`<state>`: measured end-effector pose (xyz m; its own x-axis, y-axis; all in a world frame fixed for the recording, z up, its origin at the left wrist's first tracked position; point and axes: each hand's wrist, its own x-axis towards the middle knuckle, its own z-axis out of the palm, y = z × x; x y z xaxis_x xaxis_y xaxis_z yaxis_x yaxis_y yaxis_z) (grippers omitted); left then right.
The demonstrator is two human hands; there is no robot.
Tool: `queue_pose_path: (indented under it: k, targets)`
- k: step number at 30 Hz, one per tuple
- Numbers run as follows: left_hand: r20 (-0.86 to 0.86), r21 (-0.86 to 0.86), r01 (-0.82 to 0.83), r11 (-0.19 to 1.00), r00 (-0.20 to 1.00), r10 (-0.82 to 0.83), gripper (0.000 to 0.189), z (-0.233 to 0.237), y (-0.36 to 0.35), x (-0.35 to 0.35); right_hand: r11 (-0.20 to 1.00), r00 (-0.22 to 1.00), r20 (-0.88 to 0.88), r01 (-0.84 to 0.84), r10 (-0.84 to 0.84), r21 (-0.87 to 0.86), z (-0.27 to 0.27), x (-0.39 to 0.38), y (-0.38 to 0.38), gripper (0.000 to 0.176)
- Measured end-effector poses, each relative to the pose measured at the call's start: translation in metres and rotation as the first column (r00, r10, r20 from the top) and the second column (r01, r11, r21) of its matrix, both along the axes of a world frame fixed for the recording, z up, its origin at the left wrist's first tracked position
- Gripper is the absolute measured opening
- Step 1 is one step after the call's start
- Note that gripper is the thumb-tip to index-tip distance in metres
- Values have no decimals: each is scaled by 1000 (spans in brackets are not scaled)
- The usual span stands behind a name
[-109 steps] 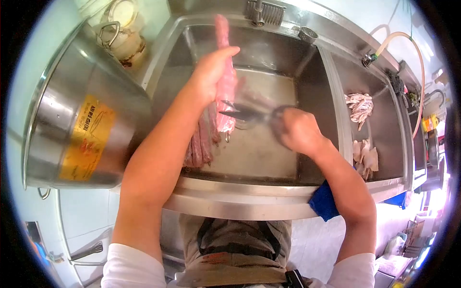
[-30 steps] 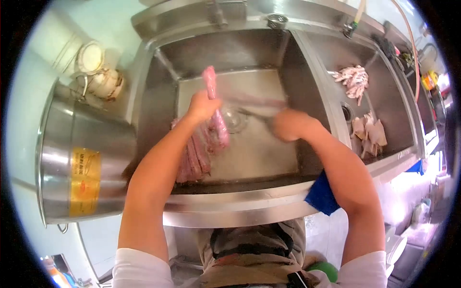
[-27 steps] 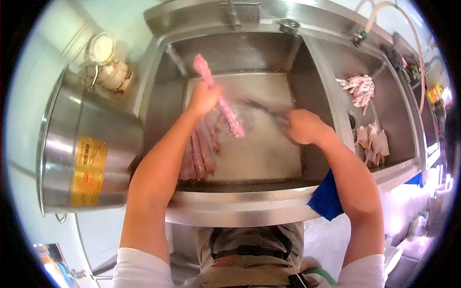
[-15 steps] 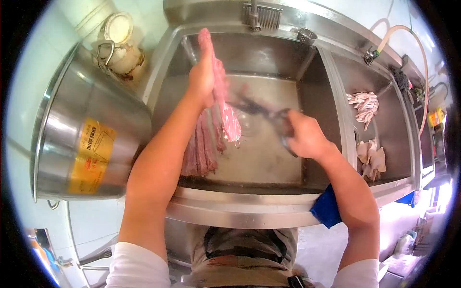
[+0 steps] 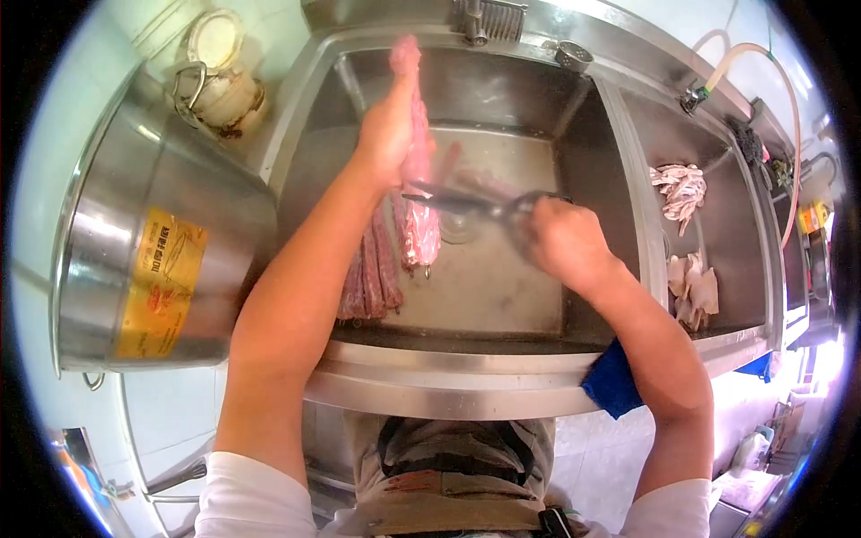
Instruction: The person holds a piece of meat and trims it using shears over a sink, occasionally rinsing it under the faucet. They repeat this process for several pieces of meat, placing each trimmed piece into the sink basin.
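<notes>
Meat strip (image 5: 421, 235), head view: over the sink (image 5: 592, 161), left hand (image 5: 387, 134) clamped round it. Scissors (image 5: 491, 210): right hand (image 5: 569, 238) closed on the handles, blades at the meat. Hazard, I judge: slick meat slipping could let blades nick left fingers.

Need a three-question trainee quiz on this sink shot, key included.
1. Which hand holds the long pink piece of raw meat?
2. True or false: the right hand holds dark metal scissors.
3. The yellow rectangular label is on: A) the blue cloth; B) the large cylindrical silver metal pot; C) the pale hose.

Key: 1. The left hand. 2. True. 3. B.
</notes>
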<state>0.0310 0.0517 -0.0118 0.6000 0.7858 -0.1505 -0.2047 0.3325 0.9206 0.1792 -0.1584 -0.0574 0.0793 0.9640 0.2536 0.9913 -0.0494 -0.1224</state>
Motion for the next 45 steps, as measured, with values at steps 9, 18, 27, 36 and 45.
queue_pose_path:
  k: [9, 18, 27, 36, 45]
  targets:
    - [-24, 3, -40, 999, 999, 40, 57, 1, -2, 0, 998, 930, -365, -34, 49, 47, -25, 9, 4, 15]
    - [-50, 49, -108, 993, 993, 111, 39, 0, 0, -3, 989, 917, -391, 20, -75, -144, 10, 0, -2, 22]
    - [-33, 95, -122, 988, 991, 126, 23, -7, 11, -6, 976, 977, -117, -193, 181, -101, 26, -6, -8, 26]
    - [-84, 95, -155, 983, 983, 163, 18, -10, 14, -7, 980, 979, -61, -197, 195, -22, 12, -2, -9, 21]
    - [-321, 165, -140, 976, 928, 187, 22, -60, 27, 6, 936, 906, -335, 148, -257, -319, -9, 27, 6, 23]
